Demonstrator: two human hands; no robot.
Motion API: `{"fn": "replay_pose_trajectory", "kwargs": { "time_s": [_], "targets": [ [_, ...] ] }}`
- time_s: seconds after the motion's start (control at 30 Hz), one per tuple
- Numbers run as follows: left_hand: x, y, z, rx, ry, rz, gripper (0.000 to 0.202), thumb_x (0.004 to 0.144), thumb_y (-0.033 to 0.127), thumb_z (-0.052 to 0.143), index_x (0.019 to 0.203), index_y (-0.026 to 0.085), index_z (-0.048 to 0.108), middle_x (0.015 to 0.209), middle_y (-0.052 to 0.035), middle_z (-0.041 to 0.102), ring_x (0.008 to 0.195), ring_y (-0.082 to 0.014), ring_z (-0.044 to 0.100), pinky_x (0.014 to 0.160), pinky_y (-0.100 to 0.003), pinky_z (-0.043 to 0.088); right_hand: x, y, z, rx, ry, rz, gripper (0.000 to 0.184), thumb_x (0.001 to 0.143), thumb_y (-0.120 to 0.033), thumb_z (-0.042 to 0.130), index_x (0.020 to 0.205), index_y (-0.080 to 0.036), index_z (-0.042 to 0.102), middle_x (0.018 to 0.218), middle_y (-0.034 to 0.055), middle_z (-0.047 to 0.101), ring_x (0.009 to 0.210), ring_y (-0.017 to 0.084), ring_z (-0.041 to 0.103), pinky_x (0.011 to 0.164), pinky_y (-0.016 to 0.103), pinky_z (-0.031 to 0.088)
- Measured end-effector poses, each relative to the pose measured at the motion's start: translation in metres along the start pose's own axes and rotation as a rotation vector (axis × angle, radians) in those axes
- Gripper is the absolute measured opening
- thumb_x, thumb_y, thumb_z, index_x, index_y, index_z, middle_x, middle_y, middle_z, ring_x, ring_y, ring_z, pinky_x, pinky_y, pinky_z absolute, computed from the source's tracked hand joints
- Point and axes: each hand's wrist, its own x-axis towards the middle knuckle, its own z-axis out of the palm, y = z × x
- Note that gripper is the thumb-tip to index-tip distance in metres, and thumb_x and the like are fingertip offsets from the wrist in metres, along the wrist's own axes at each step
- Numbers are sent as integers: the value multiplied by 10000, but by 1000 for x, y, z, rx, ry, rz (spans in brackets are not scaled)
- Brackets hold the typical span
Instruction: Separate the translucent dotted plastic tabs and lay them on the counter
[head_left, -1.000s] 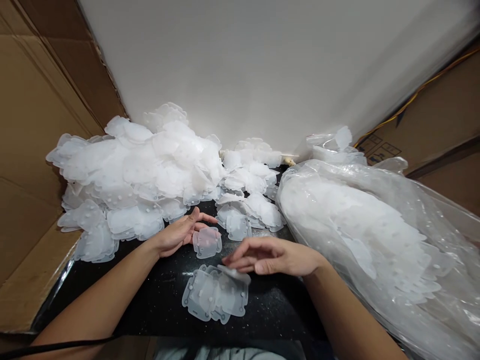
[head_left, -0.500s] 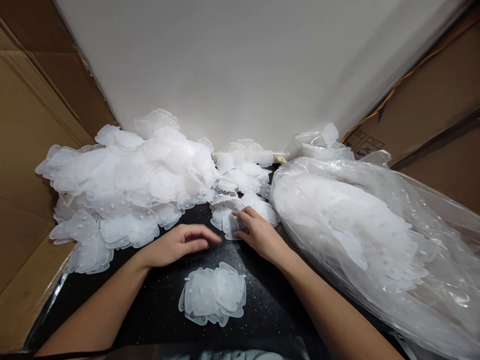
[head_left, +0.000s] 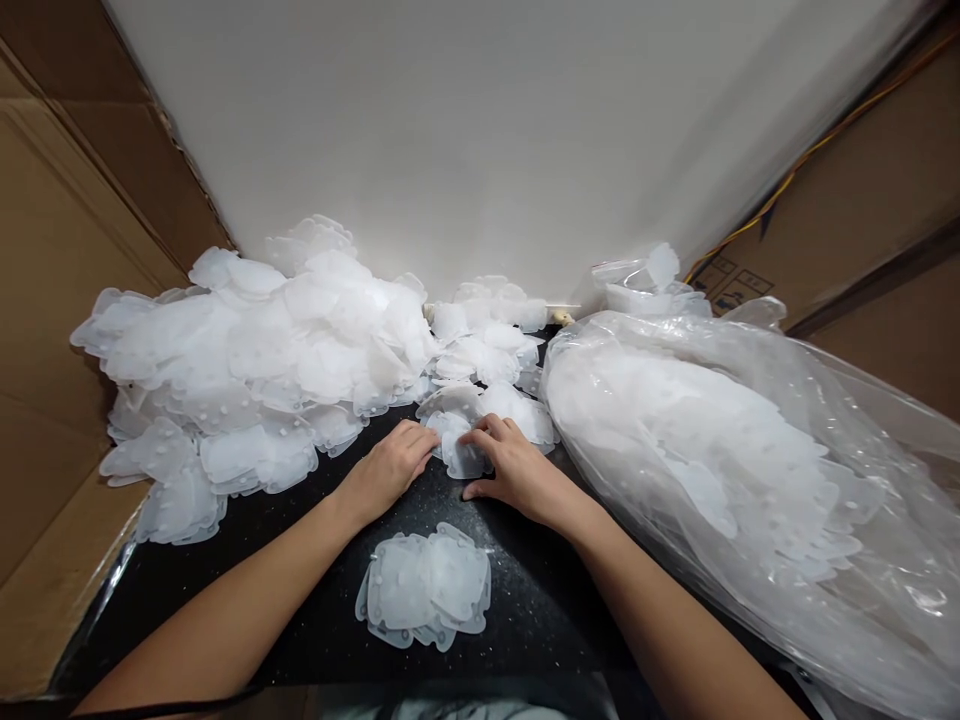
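A flat translucent white plastic piece with rounded corners lies at the front of a small middle pile. At its left edge, my left hand has its fingers drawn together with the tips on the piece; the thumb is mostly hidden. My right hand rests its fingertips on the right side of the same piece, thumb held apart near the table. Closer to me, a small loose stack of similar pieces sits on the black tabletop.
A big heap of the same pieces spreads across the left. On the right lies a large clear plastic bag full of them, with a smaller bag behind. Cardboard flanks the left side; a white wall closes the back.
My left hand has moved forward and right to the piece, its fingers drawing together. My right thumb has come away from the piece, lower down. The piece has shifted slightly left.
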Motion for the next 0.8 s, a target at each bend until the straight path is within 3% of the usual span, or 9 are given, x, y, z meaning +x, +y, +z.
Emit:
{"fn": "replay_pose_trajectory", "kwargs": {
  "time_s": [0.13, 0.17, 0.27, 0.33, 0.43, 0.53, 0.67, 0.8],
  "targets": [
    [-1, 2, -2, -22, 40, -25, 169, 891, 105, 464, 834, 199, 592, 1010, -97, 682, 1024, -257, 612, 911, -437, 512, 1, -4, -1, -18, 27, -96, 84, 836, -134, 642, 912, -169, 653, 1005, 122, 631, 953, 275, 564, 881, 432, 474],
    [0, 3, -3, -18, 65, -31, 162, 885, 109, 460, 822, 199, 578, 1017, -101, 682, 1035, -259, 610, 921, -442, 503, 1, -4, -2, 28, 63, -98, 68, 846, -116, 602, 850, -172, 641, 952, 107, 640, 921, 261, 568, 866, 418, 468],
    [1, 4, -12, -149, 173, -127, 107, 873, 159, 473, 794, 203, 530, 1112, -114, 681, 1108, -263, 599, 958, -437, 477, 1, -3, -5, 384, 161, -12, 116, 878, -187, 552, 764, -185, 576, 822, 45, 634, 771, 190, 565, 741, 330, 454],
    [1, 4, -19, -474, 202, -297, 119, 874, 251, 502, 765, 207, 486, 1120, -107, 699, 1074, -261, 635, 912, -415, 502, 1, 1, -6, 735, 139, 107, 213, 898, -344, 559, 751, -193, 530, 731, 1, 603, 649, 142, 523, 622, 274, 417],
    [-3, 3, -28, -1029, 89, -629, 239, 833, 372, 599, 756, 207, 445, 981, -95, 741, 936, -260, 706, 826, -404, 540, 2, 7, -3, 1146, -10, 284, 359, 804, -520, 674, 765, -196, 524, 620, -49, 550, 532, 94, 451, 526, 228, 359],
    [-7, 4, -32, -1191, -25, -824, 276, 768, 357, 719, 807, 196, 498, 864, -48, 733, 857, -226, 725, 830, -387, 551, 5, 13, 4, 1367, -138, 418, 437, 661, -514, 816, 856, -179, 615, 694, -25, 631, 601, 102, 556, 595, 232, 445],
    [-9, 6, -33, -1259, -86, -853, 369, 807, 459, 702, 1033, 185, 600, 940, -64, 734, 881, -225, 722, 855, -389, 557, 8, 18, 8, 1558, -194, 485, 486, 676, -536, 811, 951, -160, 674, 877, 62, 717, 846, 183, 688, 797, 317, 528],
    [-9, 4, -32, -1337, -133, -846, 502, 830, 561, 643, 1090, 132, 645, 1034, -147, 739, 936, -273, 721, 889, -418, 549, 8, 21, 7, 1599, -205, 479, 418, 815, -534, 699, 949, -138, 703, 855, 89, 730, 843, 192, 705, 819, 327, 542]
  ]
}}
